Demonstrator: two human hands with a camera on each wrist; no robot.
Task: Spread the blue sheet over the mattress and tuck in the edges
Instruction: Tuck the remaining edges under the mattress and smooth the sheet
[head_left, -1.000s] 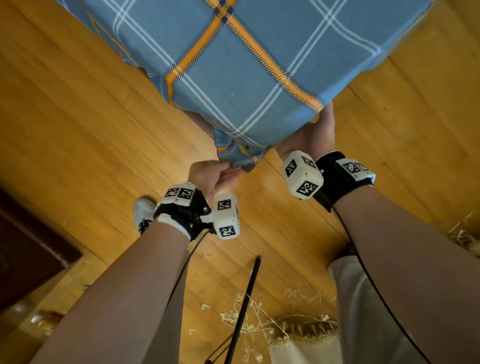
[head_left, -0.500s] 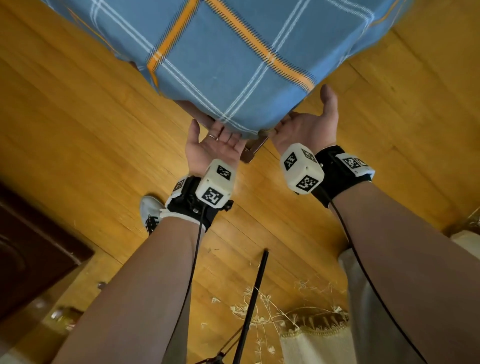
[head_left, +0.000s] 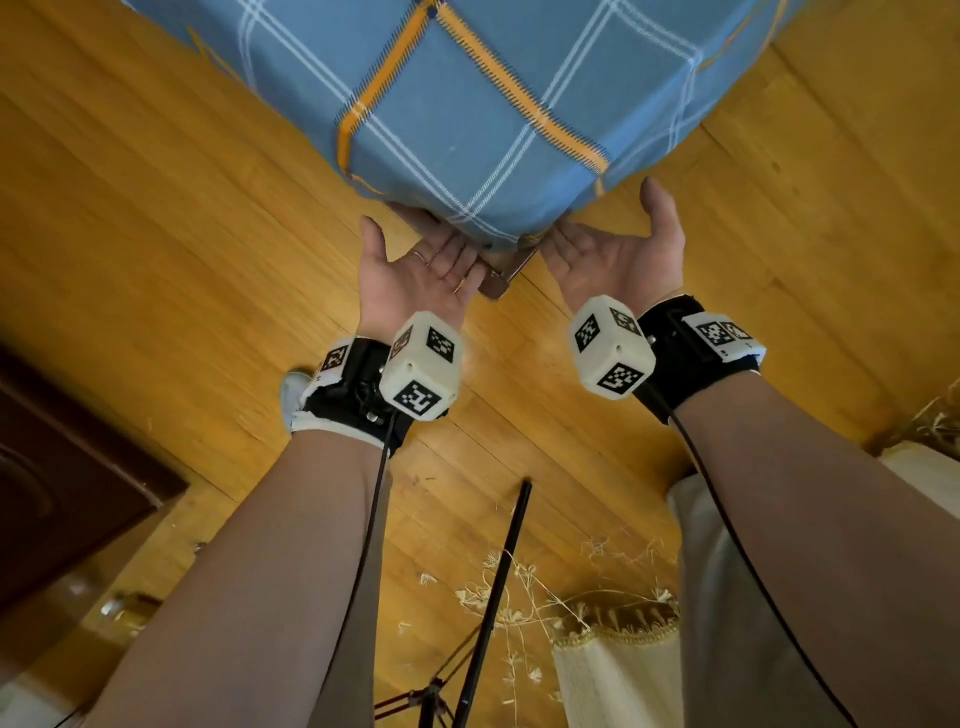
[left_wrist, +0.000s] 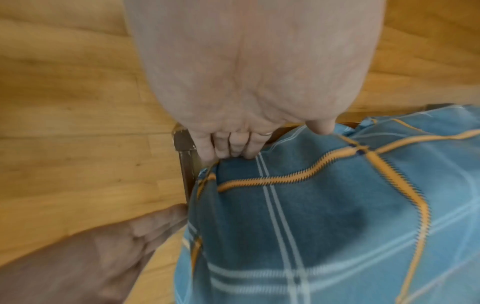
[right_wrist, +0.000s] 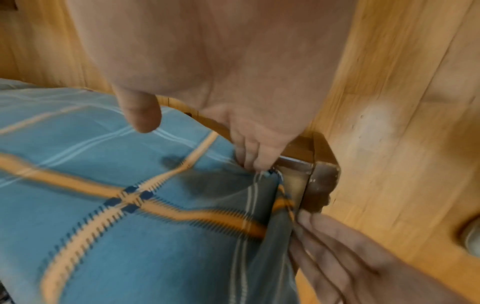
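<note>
The blue sheet (head_left: 467, 104), checked in white and orange, covers the mattress corner at the top of the head view. My left hand (head_left: 421, 265) lies palm up with straight fingers (left_wrist: 228, 146) pushed under the left side of that corner. My right hand (head_left: 608, 254) is also palm up, with its fingers (right_wrist: 249, 156) slid under the right side and the thumb free. The sheet (right_wrist: 130, 205) wraps down round the corner, and its edge goes out of sight between mattress and frame. The fingertips of both hands are hidden there.
The brown wooden bed frame corner (head_left: 496, 283) pokes out between my hands. Yellow wooden floor (head_left: 156, 234) lies all around. A dark cabinet (head_left: 62, 493) stands at left. A black tripod pole (head_left: 501, 587) and a cream fringed cloth (head_left: 618, 670) are near my legs.
A second ago my left hand gripped the hanging sheet corner in a fist. It has let go and turned palm up. Both hands now push under the mattress, and the loose corner no longer hangs.
</note>
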